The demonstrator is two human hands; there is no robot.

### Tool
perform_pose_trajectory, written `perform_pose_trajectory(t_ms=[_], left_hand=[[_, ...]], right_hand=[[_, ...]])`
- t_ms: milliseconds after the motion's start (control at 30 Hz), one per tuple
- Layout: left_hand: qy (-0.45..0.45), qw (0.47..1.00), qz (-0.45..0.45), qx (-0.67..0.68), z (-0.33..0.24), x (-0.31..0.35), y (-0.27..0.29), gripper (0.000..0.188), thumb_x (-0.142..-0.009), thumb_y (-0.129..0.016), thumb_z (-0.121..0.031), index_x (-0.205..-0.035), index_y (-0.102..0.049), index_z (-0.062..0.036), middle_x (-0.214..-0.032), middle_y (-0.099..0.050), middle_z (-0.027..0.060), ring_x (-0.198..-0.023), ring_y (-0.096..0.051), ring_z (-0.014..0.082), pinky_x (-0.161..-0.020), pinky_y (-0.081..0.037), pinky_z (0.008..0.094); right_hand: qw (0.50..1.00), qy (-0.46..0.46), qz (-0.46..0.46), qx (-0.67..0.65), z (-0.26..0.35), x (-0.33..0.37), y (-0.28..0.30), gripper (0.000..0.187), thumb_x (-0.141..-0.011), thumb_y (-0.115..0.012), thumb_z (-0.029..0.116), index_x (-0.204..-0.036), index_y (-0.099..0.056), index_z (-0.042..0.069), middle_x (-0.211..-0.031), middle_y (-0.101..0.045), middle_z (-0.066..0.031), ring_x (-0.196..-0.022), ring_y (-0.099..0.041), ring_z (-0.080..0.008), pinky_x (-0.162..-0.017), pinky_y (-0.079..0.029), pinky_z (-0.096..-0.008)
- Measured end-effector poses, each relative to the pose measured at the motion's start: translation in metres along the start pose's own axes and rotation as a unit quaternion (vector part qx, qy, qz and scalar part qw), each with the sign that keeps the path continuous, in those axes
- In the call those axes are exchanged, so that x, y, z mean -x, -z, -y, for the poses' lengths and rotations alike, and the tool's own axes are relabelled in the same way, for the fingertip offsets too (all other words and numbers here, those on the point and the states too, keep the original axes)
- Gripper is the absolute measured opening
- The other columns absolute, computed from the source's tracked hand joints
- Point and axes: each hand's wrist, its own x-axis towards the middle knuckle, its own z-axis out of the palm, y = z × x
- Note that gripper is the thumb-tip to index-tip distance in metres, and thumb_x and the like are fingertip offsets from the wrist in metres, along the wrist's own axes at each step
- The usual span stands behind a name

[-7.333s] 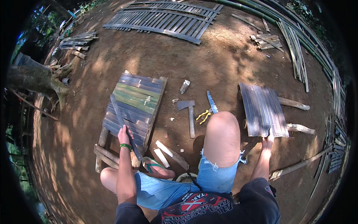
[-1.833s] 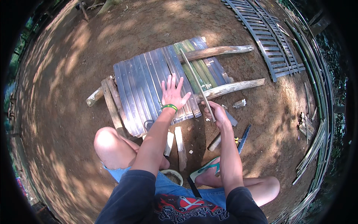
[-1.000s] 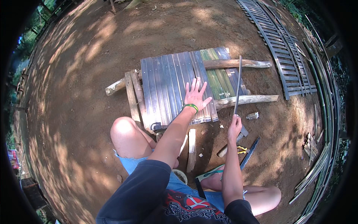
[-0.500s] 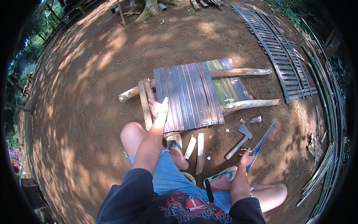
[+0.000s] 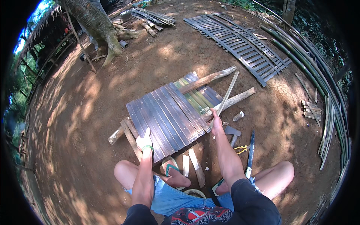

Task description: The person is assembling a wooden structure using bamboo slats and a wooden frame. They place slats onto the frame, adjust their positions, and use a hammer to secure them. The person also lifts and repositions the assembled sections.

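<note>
A panel of dark slats (image 5: 165,116), fixed with rows of small nails, lies across two rough logs. My left hand (image 5: 144,141) grips the panel's near left edge, its thumb along the top. My right hand (image 5: 216,123) is closed round the lower end of a long thin wooden strip (image 5: 229,89), which slants up and away over the logs (image 5: 240,98). Under the panel's far right part, greenish slats (image 5: 194,98) show. Right of my right forearm lie a hand saw (image 5: 251,150), yellow-handled pliers (image 5: 242,148) and an axe (image 5: 233,131), its handle partly hidden.
Short split wood pieces (image 5: 196,168) and a bowl (image 5: 195,193) lie by my feet. A slatted frame (image 5: 240,47) lies at the far right, beside long bamboo poles (image 5: 300,56). A tree (image 5: 92,22) and a slat pile (image 5: 153,18) stand farther back.
The saw has left my right hand and lies on the ground. That hand has moved up and left and now holds the wooden strip. My left hand stays at the panel's edge; the view has turned.
</note>
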Motion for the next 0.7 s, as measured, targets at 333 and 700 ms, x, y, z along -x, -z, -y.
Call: perform_pose_trajectory(t_ms=[333, 700], left_hand=[[-0.12, 0.99, 0.052, 0.05, -0.02, 0.019, -0.023, 0.052, -0.07, -0.087, -0.041, -0.096, -0.072, 0.0017, -0.089, -0.074, 0.0165, -0.081, -0.071, 0.0271, -0.079, -0.053, 0.039], [-0.168, 0.909, 0.38, -0.043, -0.167, 0.233, -0.215, 0.064, -0.069, -0.081, -0.055, -0.099, -0.068, -0.0002, -0.092, -0.071, 0.0225, -0.094, -0.069, 0.039, -0.083, -0.054, 0.0476]], right_hand=[[0.984, 0.059, -0.082, -0.147, 0.023, 0.064, 0.051, 0.046, -0.102, -0.049, 0.048, -0.133, -0.058, 0.017, -0.125, -0.056, -0.0059, -0.109, -0.055, -0.0217, -0.093, -0.046, -0.0448], [0.866, 0.255, -0.418, -0.101, 0.114, 0.136, 0.329, 0.05, -0.106, -0.036, 0.043, -0.132, -0.062, 0.009, -0.145, -0.049, -0.0131, -0.132, -0.045, -0.0309, -0.11, -0.04, -0.0468]])
